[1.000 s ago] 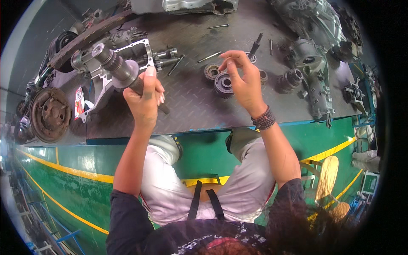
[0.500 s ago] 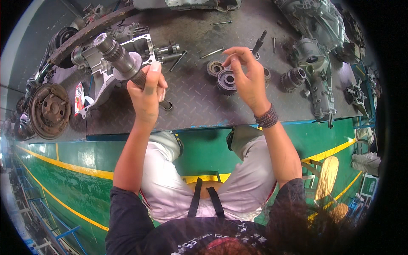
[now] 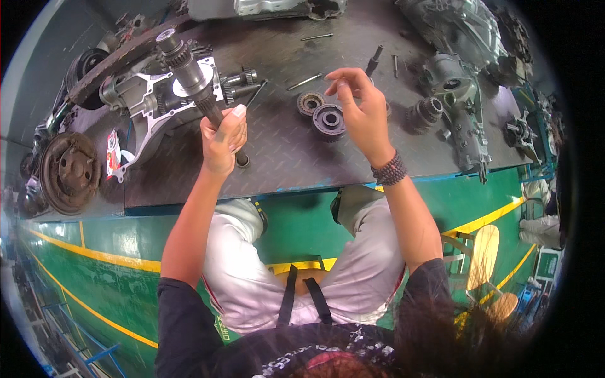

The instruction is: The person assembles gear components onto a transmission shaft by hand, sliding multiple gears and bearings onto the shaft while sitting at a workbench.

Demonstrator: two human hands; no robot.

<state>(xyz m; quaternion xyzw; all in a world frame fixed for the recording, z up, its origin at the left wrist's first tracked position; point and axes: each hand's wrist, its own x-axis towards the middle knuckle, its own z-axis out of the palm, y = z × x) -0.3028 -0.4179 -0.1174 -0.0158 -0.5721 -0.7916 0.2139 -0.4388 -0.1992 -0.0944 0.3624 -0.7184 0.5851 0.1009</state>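
My left hand is wrapped round the lower end of a long splined gear shaft, lifted above the metal table and leaning up to the far left. A pale, wide collar sits midway along the shaft. Its lower tip points down beside my wrist. My right hand hovers over the table with fingers bent and thumb apart from them, and nothing shows in it. Just left of it lie a dark gear hub and a toothed ring. A thin dark shaft stands beyond, its base hidden by the hand.
An open gearbox housing lies left, near a rusty brake drum. Loose bolts are scattered behind. A gear cluster and a grey casing stand right. The table edge runs before my knees; a wooden stool is lower right.
My left hand has swung the shaft slightly more upright and to the right. My right hand keeps nearly the same pose. The whole view has shifted a little.
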